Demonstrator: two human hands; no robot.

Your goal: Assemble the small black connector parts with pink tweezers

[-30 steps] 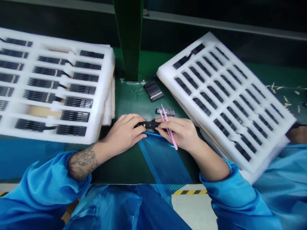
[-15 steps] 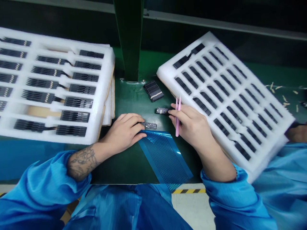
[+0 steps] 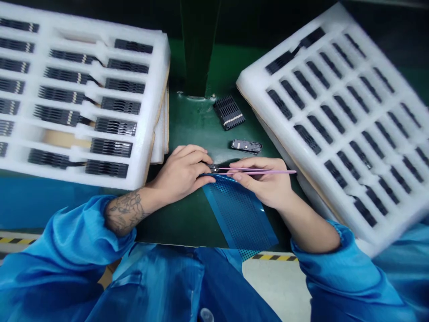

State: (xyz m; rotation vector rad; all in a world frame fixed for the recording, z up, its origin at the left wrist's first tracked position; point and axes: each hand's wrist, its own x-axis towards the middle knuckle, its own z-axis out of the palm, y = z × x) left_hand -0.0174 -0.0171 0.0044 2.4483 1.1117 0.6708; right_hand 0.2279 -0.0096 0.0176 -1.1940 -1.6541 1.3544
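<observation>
My left hand (image 3: 187,172) is closed around the end of a small dark electronic part (image 3: 214,169), mostly hidden by the fingers, at the upper edge of a blue perforated film sheet (image 3: 239,210). My right hand (image 3: 264,179) pinches pink tweezers (image 3: 268,171), held nearly level. Their tips point left and reach the part by my left fingertips; whether they grip anything is too small to tell. Just above the right hand lies another flat dark part (image 3: 246,146), apart from both hands. Farther back sits a block of stacked black pieces (image 3: 229,112) with a pale stripe.
A white foam tray (image 3: 157,98) with rows of black parts stands on the left, stacked on others. Another foam tray (image 3: 251,80) lies angled at right. A green post (image 3: 199,49) rises at the back. Beyond the right tray shows a co-worker's blue sleeve (image 3: 405,259).
My right hand has let go of the flat dark part, leaving it on the table. The tweezers have swung from upright to level, tips now at my left fingertips. The view has shifted.
</observation>
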